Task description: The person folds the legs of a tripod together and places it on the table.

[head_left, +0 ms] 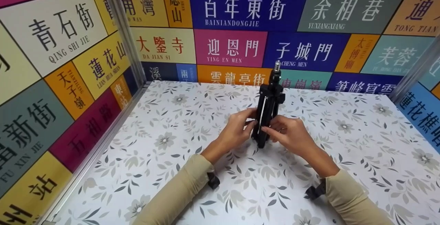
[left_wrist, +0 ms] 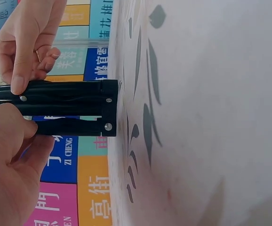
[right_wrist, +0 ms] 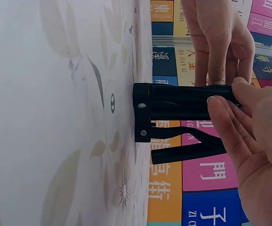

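Note:
A small black tripod stand [head_left: 266,115] with a bare silver stud on top stands upright on the table, legs mostly folded together. My left hand [head_left: 237,125] grips its lower legs from the left, thumb and curled fingers on them. From the other side my right hand [head_left: 292,132] pinches a leg with thumb and fingers. In the right wrist view, one leg [right_wrist: 185,154] sits slightly apart from the bundle, its end off the end bracket [right_wrist: 142,113]. The left wrist view shows the leg ends in a bracket [left_wrist: 109,108] close to the tabletop. Some fingertips are hidden behind the legs.
White table covering [head_left: 165,170] with grey leaves and flowers lies under the stand. Panels of colourful street-name signs [head_left: 240,8] rise behind and at both sides. Black wrist mounts [head_left: 213,181] show beneath both beige sleeves [head_left: 178,190].

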The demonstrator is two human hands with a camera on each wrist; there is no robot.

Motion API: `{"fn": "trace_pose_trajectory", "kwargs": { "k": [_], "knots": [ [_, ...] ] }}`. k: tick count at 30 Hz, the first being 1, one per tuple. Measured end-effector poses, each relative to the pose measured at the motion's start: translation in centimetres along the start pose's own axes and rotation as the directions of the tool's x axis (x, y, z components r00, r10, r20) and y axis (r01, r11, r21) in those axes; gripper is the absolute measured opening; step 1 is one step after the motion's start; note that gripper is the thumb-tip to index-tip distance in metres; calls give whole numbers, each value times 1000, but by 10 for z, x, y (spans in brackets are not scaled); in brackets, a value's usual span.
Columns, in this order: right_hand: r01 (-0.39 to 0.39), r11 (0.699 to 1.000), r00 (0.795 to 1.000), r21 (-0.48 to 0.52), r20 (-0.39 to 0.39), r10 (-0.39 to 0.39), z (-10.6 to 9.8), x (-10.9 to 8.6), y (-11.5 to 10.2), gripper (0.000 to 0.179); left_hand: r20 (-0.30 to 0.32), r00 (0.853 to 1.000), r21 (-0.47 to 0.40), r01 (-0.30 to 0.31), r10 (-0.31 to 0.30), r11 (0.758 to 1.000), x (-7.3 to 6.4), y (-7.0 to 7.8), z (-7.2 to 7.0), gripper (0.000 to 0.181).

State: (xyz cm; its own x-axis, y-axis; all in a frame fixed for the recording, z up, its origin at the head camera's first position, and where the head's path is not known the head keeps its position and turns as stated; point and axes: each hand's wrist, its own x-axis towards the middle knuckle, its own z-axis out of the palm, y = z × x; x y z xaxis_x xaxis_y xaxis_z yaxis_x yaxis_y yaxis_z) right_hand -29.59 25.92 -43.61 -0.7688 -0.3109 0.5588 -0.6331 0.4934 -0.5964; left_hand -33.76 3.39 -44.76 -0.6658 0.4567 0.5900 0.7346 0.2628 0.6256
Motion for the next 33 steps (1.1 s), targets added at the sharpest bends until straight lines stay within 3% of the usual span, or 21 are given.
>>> {"fn": "trace_pose_trajectory", "kwargs": {
  "k": [5,10,13,18,22,28,33],
  "knots": [
    [-3,999,1000,-42,-20,2,1,0,1,15,6,1000,-16,10,-9,1000,0,1,0,39],
    [14,995,999,-94,-31,-17,-5,2,3,17,22,1000,76,9,-11,997,1,3,-4,45],
    [12,993,996,-114,-86,-22,-15,5,6,15,34,999,109,14,-18,994,3,4,-8,50],
    [-46,995,984,-89,-178,30,-31,8,15,9,-28,999,82,19,-16,996,6,5,-17,41],
    [-102,992,987,-79,-133,91,-34,7,24,14,-64,998,34,-27,29,999,5,5,-20,20],
    [-95,990,995,-105,-46,91,-29,4,31,26,38,998,-65,-57,59,996,2,8,-15,19],
    [-77,994,997,-81,-24,75,-24,3,34,27,80,996,-57,-38,43,998,0,9,-7,21]
  ]
}}
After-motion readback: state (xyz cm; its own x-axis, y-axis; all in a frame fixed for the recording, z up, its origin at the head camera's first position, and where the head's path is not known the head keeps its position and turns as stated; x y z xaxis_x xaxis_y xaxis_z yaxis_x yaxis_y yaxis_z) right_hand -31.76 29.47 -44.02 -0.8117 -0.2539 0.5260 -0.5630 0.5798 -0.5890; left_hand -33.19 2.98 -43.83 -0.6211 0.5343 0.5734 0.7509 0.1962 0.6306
